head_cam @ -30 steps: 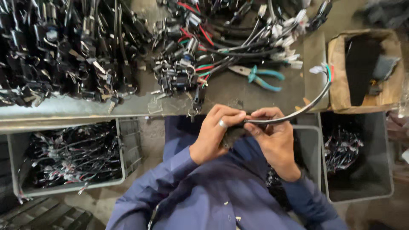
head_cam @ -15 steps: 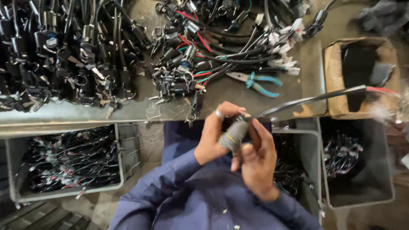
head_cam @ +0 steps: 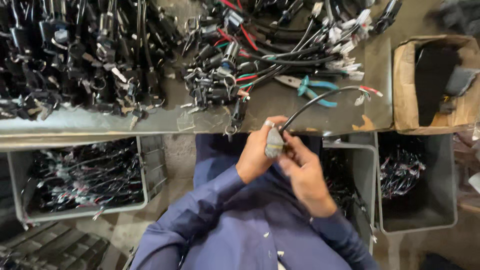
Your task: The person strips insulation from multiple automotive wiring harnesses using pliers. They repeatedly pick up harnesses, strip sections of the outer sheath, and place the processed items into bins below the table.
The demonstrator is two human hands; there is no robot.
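Between both hands' fingers (head_cam: 287,145) sits the grey cable plug (head_cam: 274,142).

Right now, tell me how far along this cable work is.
Done, by the look of it: the grey bin at left holds a heap of black cable assemblies. In hand: the left hand and right hand hold a grey cylindrical part on a black cable with loose wire ends. Left: big piles of similar parts cover the bench, beside teal-handled pliers.
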